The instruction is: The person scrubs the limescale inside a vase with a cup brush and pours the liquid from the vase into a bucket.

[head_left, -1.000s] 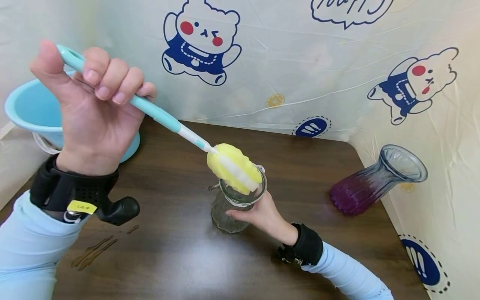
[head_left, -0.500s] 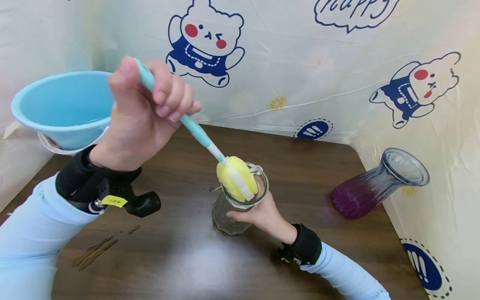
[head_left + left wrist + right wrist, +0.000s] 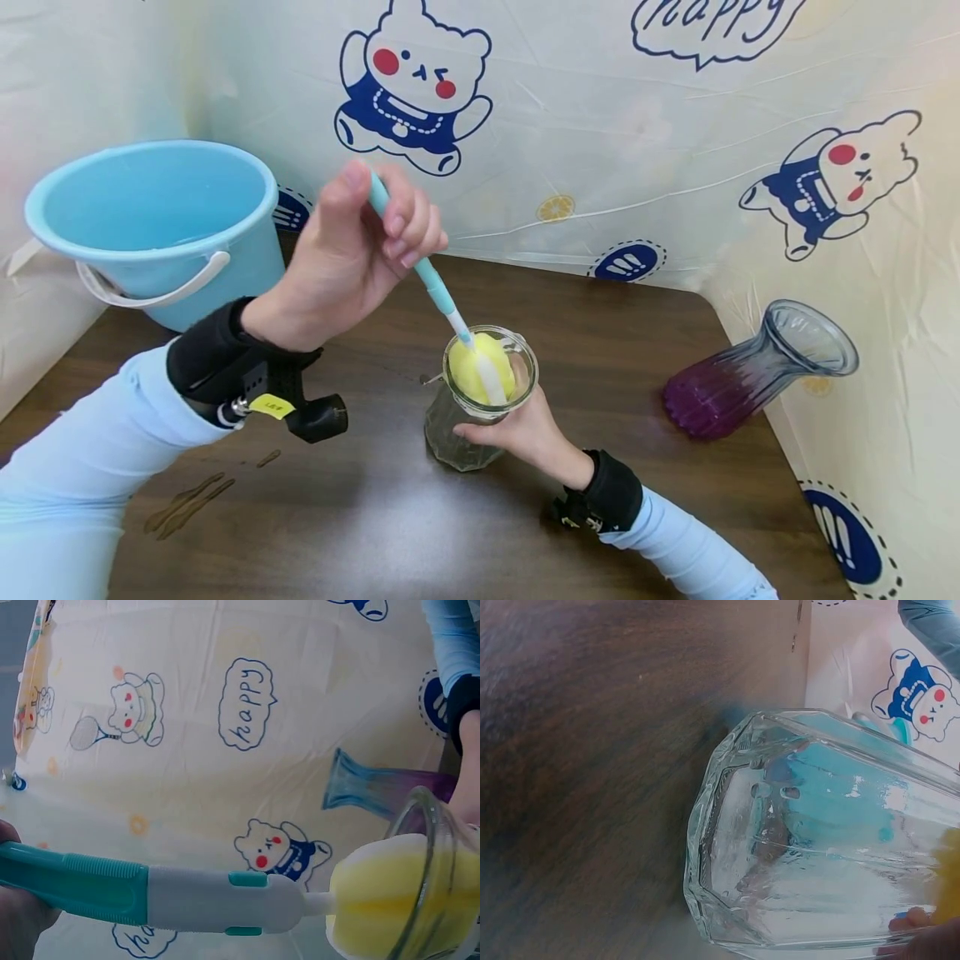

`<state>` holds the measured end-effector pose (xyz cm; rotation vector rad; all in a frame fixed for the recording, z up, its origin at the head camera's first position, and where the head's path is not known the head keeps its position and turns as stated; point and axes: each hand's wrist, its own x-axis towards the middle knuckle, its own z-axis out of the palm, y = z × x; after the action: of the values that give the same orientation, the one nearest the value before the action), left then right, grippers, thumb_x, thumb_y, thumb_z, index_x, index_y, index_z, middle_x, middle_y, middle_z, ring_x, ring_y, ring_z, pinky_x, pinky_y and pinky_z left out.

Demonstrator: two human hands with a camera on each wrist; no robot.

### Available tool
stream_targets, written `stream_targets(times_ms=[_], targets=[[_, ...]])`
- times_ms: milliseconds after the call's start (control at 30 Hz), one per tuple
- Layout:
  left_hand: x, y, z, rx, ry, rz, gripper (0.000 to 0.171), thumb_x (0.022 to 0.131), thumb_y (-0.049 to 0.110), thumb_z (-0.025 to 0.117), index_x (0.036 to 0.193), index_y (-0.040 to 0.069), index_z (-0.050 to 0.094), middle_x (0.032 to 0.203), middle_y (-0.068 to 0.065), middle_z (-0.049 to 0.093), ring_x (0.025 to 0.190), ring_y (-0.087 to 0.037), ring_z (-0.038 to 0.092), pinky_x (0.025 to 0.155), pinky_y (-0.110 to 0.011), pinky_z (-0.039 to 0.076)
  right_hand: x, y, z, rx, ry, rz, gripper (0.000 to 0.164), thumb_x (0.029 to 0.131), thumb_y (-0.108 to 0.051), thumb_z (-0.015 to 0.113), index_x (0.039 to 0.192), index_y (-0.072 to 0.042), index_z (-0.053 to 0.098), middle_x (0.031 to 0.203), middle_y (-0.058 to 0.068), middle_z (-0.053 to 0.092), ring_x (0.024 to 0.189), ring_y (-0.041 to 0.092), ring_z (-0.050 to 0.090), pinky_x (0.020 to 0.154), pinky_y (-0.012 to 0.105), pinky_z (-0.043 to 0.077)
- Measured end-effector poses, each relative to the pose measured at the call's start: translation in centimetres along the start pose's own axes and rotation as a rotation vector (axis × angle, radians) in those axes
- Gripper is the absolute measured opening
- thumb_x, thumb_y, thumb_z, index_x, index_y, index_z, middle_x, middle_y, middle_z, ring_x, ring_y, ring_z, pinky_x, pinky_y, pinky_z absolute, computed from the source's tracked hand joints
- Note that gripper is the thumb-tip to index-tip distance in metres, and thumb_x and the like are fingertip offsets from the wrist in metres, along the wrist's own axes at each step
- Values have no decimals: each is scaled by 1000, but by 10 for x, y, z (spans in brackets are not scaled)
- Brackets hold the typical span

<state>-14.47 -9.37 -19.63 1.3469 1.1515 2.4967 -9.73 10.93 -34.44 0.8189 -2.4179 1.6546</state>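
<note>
My left hand (image 3: 352, 250) grips the teal handle of a bottle brush (image 3: 431, 279) (image 3: 150, 889). Its yellow sponge head (image 3: 483, 375) (image 3: 379, 896) sits in the mouth of a clear glass vase (image 3: 468, 408) (image 3: 810, 840) standing on the dark wooden table (image 3: 360, 517). My right hand (image 3: 521, 429) holds that vase around its neck from the near side. In the right wrist view the vase's faceted base fills the frame and only a fingertip shows at the bottom edge.
A light blue bucket (image 3: 161, 221) with a white handle stands at the back left. A purple-tinted glass vase (image 3: 750, 371) (image 3: 375, 787) lies on its side at the right edge. A cartoon-print sheet (image 3: 600, 125) walls the table. A brownish smear (image 3: 183, 504) marks the table front left.
My left hand has swung right and down, tipping the brush steeper. The sponge head went from lying across the vase rim to pushed into its mouth. The right hand stayed put.
</note>
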Motion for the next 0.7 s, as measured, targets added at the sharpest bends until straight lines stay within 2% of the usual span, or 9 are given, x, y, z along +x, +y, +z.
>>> stream_targets(times_ms=[100,233,333,467,567,700], targets=[[-3,-9,2,24,-4,-36,40,86,39,59,65,7,50,55,-5,37,54,-19,34,58,-30,29,-1,12,2,2,15,10,80,53,-1,85,121,1,41,111,11,54,101,18,53,89,33,43],[-9,-24,3,119,-7,-87,39,89,44,52,68,11,50,59,-3,40,57,-19,36,59,-28,31,-1,24,4,-30,35,-14,81,52,-6,86,120,0,42,110,9,53,99,17,53,87,30,44],[-15,-39,2,171,-8,-140,41,91,46,47,68,12,48,61,-3,39,59,-19,37,59,-27,32,0,14,3,-27,35,-28,79,52,-2,85,118,4,42,109,13,53,98,20,52,87,31,43],[-23,-57,2,172,16,-229,42,92,43,45,66,10,45,61,-4,37,59,-18,37,61,-27,32,1,1,2,-7,21,-17,79,52,3,84,118,8,40,109,17,52,99,20,50,89,31,42],[-29,-67,3,158,25,-288,42,90,45,47,67,10,46,62,-3,37,61,-17,38,63,-27,33,2,-1,2,-6,15,-16,81,52,3,84,119,8,39,111,18,52,100,20,50,90,32,41],[-32,-74,5,143,10,-321,44,88,49,50,68,11,46,62,-2,38,62,-17,38,62,-26,32,2,1,1,-11,17,-33,82,51,4,84,119,8,38,112,19,51,102,21,49,90,34,41]])
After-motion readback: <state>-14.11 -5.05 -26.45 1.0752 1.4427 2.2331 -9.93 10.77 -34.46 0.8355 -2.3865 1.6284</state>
